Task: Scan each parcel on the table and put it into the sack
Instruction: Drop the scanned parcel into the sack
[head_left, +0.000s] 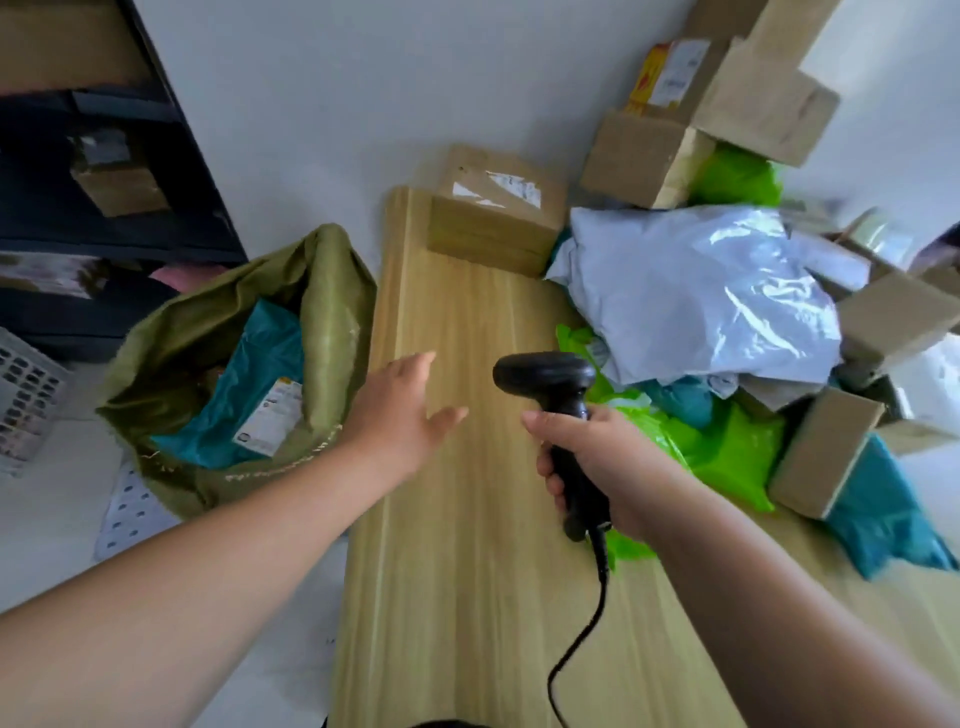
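Scanner (558, 415) gripped in my right hand (597, 467); my left hand (400, 415), fingers spread and holding nothing, hovers over the wooden table (467, 597) beside the green sack (332, 291).

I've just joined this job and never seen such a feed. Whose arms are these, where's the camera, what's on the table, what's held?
No machine here: a person works with bare hands, filmed by one camera on their head, looking down. The right hand grips a black corded scanner. The left hand is open, holding nothing, above the wooden table near its left edge. On the table lie a cardboard box, a grey plastic bag, green bags and more boxes. Beside the table stands an open sack with a teal parcel inside.
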